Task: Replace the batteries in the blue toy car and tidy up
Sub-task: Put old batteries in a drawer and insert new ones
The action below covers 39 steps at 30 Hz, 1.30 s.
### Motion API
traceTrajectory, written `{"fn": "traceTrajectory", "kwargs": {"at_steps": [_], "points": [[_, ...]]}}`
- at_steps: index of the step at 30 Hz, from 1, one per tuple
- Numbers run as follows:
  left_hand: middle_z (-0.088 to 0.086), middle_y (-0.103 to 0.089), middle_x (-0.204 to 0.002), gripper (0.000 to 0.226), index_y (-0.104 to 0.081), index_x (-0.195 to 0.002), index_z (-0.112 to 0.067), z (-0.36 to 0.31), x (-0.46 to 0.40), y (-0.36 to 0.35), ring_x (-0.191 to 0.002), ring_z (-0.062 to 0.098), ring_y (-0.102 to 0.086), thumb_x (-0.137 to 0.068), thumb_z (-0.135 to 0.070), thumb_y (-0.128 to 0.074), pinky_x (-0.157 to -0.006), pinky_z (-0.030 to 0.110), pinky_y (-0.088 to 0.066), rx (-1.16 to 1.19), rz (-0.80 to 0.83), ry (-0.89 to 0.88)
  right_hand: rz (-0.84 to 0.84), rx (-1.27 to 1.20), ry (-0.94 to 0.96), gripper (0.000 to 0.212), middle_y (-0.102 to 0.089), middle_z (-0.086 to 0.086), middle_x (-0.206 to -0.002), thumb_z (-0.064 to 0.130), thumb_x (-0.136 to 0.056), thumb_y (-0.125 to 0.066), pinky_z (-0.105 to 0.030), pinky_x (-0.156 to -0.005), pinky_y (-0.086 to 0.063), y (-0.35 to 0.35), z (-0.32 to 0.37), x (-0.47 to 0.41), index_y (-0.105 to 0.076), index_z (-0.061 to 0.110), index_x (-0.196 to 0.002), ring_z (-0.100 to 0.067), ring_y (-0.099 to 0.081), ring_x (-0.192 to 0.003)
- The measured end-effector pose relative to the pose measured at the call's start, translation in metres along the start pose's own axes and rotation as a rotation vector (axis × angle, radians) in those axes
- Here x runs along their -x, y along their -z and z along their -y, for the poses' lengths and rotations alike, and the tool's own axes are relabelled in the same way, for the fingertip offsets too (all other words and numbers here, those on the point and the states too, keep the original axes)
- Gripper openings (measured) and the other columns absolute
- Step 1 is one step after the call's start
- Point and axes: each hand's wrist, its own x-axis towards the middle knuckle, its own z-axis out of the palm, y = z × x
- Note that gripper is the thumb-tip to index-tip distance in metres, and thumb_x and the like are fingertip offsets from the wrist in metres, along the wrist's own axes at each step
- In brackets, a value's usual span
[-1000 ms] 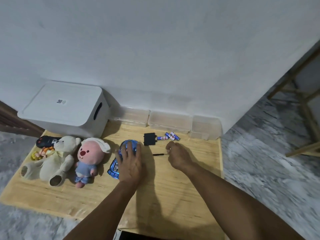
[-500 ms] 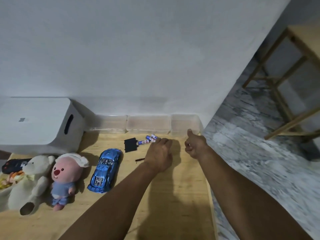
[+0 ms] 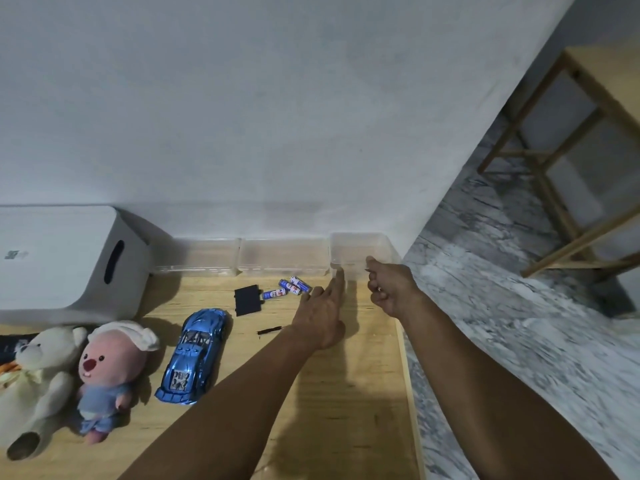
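Apparently tidying | left hand (image 3: pixel 320 315) flat, fingertip at clear box (image 3: pixel 358 251) | right hand (image 3: pixel 389 289) alongside, curled — contents unclear | next — batteries (image 3: pixel 289 289), just left.

batteries (image 3: pixel 290 287) beside left hand (image 3: pixel 320 315), bins (image 3: pixel 360 252) behind

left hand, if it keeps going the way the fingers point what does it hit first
Probably the rightmost clear plastic bin: the left hand points its straight fingers at its near left corner, the fingertip about touching it, though depth is unclear.

A room in a home: soft toys (image 3: pixel 69 379) and a blue toy car (image 3: pixel 194 356) lie on a low wooden table (image 3: pixel 346 393) against a plain white wall (image 3: pixel 277 116), above a marble-patterned floor (image 3: pixel 502 323).
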Motion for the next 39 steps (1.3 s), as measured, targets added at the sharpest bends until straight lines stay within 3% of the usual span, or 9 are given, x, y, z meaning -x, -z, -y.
{"fn": "traceTrajectory", "kwargs": {"at_steps": [4, 8, 13, 18, 22, 25, 32, 36, 39], "points": [[0.012, -0.053, -0.131, 0.098, 0.009, -0.155, -0.013, -0.002, -0.005, 0.003, -0.115, 0.030, -0.047, -0.086, -0.016, -0.061, -0.100, 0.039, -0.040, 0.132, -0.091, 0.023, 0.042, -0.029, 0.040, 0.020, -0.045, 0.000, -0.062, 0.023, -0.092, -0.065, -0.015, -0.034, -0.021, 0.000, 0.014, 0.005, -0.062, 0.004, -0.087, -0.008, -0.038, -0.046], [0.004, -0.055, -0.123, 0.079, -0.022, -0.153, -0.018, 0.001, -0.015, 0.021, -0.107, 0.026, -0.053, -0.084, -0.006, -0.059, -0.079, 0.029, -0.046, 0.534, -0.316, 0.067, 0.085, -0.048, 0.109, 0.006, -0.044, -0.002, -0.066, 0.011, -0.086, -0.057, -0.017, -0.038, -0.019, 0.001, 0.029, 0.007, -0.059, 0.006, -0.082, -0.010, -0.039, -0.046], [-0.001, -0.051, -0.138, 0.068, -0.039, -0.145, -0.016, -0.003, -0.028, 0.055, -0.108, 0.017, -0.053, -0.082, -0.001, -0.058, -0.087, 0.039, -0.052, 0.823, -0.329, 0.110, 0.094, 0.128, 0.207, 0.030, -0.055, -0.009, -0.083, -0.006, -0.081, -0.045, -0.025, -0.046, -0.029, -0.005, 0.038, 0.003, -0.061, 0.007, -0.102, -0.016, -0.051, -0.060], [-0.002, -0.043, -0.147, 0.075, -0.036, -0.148, -0.022, -0.001, -0.032, 0.059, -0.124, 0.016, -0.049, -0.080, -0.001, -0.058, -0.094, 0.044, -0.051, 0.866, -0.276, 0.135, 0.099, 0.463, 0.372, 0.032, -0.060, -0.009, -0.106, -0.001, -0.087, -0.045, -0.026, -0.057, -0.042, -0.011, 0.030, -0.019, -0.058, 0.015, -0.112, -0.021, -0.058, -0.084], [-0.001, -0.039, -0.150, 0.078, -0.034, -0.149, -0.028, 0.002, -0.031, 0.059, -0.130, 0.017, -0.047, -0.080, 0.001, -0.056, -0.090, 0.041, -0.055, 0.927, -0.237, 0.137, 0.122, 1.064, 0.589, 0.040, -0.061, -0.006, -0.122, 0.000, -0.086, -0.051, -0.038, -0.094, -0.048, -0.017, 0.026, -0.034, -0.056, 0.016, -0.122, -0.024, -0.056, -0.113], [-0.003, -0.036, -0.152, 0.073, -0.035, -0.149, -0.025, 0.003, -0.029, 0.062, -0.130, 0.018, -0.047, -0.083, -0.002, -0.058, -0.094, 0.042, -0.052, 0.968, -0.239, 0.143, 0.185, 1.274, 0.605, 0.038, -0.060, -0.006, -0.127, 0.009, -0.090, -0.058, -0.039, -0.093, -0.049, -0.024, 0.026, -0.043, -0.052, 0.018, -0.127, -0.024, -0.058, -0.113], [-0.004, -0.033, -0.154, 0.068, -0.040, -0.146, -0.017, 0.001, -0.025, 0.070, -0.126, 0.019, -0.050, -0.084, -0.001, -0.063, -0.085, 0.027, -0.047, 0.988, -0.259, 0.132, 0.308, 1.428, 0.555, 0.032, -0.060, 0.000, -0.124, 0.016, -0.093, -0.058, -0.028, -0.085, -0.046, -0.031, 0.032, -0.053, -0.057, 0.014, -0.125, -0.023, -0.057, -0.112], [-0.004, -0.028, -0.157, 0.063, -0.042, -0.145, -0.014, 0.003, -0.025, 0.069, -0.126, 0.020, -0.050, -0.086, -0.001, -0.061, -0.083, 0.026, -0.047, 0.947, -0.278, 0.113, 0.365, 1.436, 0.577, 0.012, -0.060, 0.004, -0.099, 0.010, -0.090, -0.059, -0.027, -0.075, -0.044, -0.027, 0.035, -0.053, -0.064, 0.021, -0.090, -0.022, -0.059, -0.094], [-0.004, -0.031, -0.156, 0.065, -0.042, -0.145, -0.011, 0.003, -0.024, 0.069, -0.126, 0.021, -0.051, -0.084, 0.001, -0.063, -0.081, 0.027, -0.047, 0.932, -0.268, 0.090, 0.279, 1.312, 0.618, 0.024, -0.065, -0.002, -0.110, 0.000, -0.089, -0.054, -0.032, -0.089, -0.050, -0.019, 0.037, -0.050, -0.067, 0.010, -0.106, -0.023, -0.061, -0.103]]}}
